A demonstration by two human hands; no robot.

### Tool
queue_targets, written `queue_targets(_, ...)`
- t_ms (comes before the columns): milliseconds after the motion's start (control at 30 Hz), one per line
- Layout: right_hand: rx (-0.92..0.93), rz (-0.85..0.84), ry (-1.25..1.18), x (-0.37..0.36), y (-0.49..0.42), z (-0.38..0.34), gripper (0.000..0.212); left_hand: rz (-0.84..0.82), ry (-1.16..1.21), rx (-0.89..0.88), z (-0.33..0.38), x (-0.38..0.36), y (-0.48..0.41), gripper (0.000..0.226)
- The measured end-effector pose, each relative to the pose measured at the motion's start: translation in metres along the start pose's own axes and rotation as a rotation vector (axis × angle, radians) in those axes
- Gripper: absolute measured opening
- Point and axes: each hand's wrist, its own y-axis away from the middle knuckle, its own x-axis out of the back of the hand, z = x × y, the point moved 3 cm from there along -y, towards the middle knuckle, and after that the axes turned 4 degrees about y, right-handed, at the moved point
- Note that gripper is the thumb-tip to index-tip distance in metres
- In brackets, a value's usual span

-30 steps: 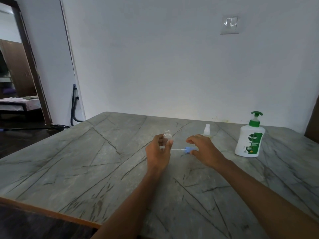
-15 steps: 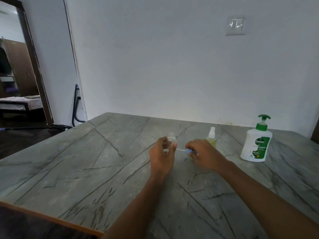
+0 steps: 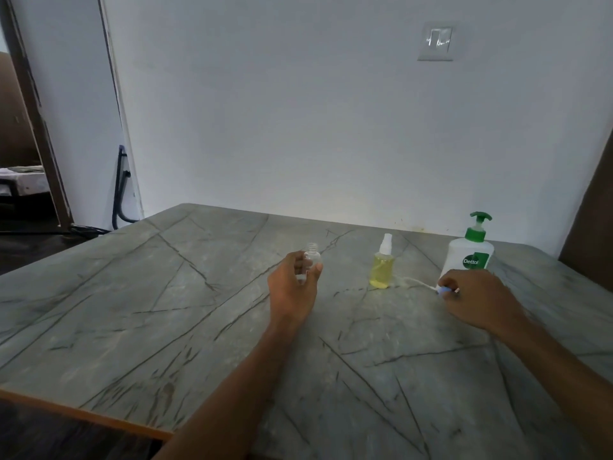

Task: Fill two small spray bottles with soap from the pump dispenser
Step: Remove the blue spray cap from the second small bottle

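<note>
Grey veined stone table (image 3: 139,313) against a white wall (image 3: 282,111); wall switch (image 3: 436,41) above. Pump dispenser (image 3: 469,257) reads "Dettol". Left hand (image 3: 292,287) grips the uncapped empty bottle (image 3: 310,263). Right hand (image 3: 477,300) pinches the blue spray cap (image 3: 444,289) beside the dispenser. The filled yellow bottle (image 3: 382,267) stands between.

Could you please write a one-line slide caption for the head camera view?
Left hand holds an uncapped empty bottle; right hand sets its blue sprayer down near the pump dispenser.

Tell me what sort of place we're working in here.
Likely a room in a home: a marble-patterned table against a plain wall with a light switch, and a doorway on the left opening onto what looks like a bed.
</note>
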Motion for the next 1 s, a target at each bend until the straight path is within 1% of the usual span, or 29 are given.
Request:
queue_targets(67, -0.068, 0.001, 0.075, -0.008, -0.002, -0.006, 0.011, -0.001, -0.005, 0.003, 0.0, 0.0, 0.001, 0.041)
queue_targets(167, -0.123, 0.025, 0.052, -0.013, -0.01, -0.026, 0.012, 0.002, -0.015, 0.006, 0.0, 0.0, 0.0, 0.042)
queue_targets(300, -0.07, 0.023, 0.083, -0.021, -0.022, -0.05, 0.009, -0.002, -0.025, 0.005, -0.002, -0.001, 0.0, 0.042)
queue_targets(433, -0.027, -0.02, 0.156, -0.032, -0.034, -0.056, 0.013, -0.012, -0.031, -0.005, -0.003, -0.002, -0.001, 0.041)
queue_targets(533, 0.005, -0.052, 0.164, -0.037, -0.039, -0.056, 0.016, -0.012, -0.026, -0.007, -0.003, -0.002, -0.001, 0.04)
queue_targets(733, 0.036, -0.06, 0.141, -0.042, -0.042, -0.053, 0.025, -0.023, -0.002, -0.01, -0.003, -0.003, -0.002, 0.032)
queue_targets(833, 0.04, -0.059, 0.116, -0.043, -0.041, -0.051, 0.03, -0.022, -0.009, -0.011, -0.004, -0.003, -0.002, 0.036)
queue_targets(933, 0.035, -0.096, 0.125, -0.041, -0.039, -0.051, 0.039, -0.025, -0.019, -0.018, -0.004, -0.003, -0.002, 0.039)
queue_targets(1000, 0.04, -0.085, 0.116, -0.038, -0.038, -0.052, 0.043, -0.024, -0.023, -0.023, -0.004, -0.002, -0.001, 0.04)
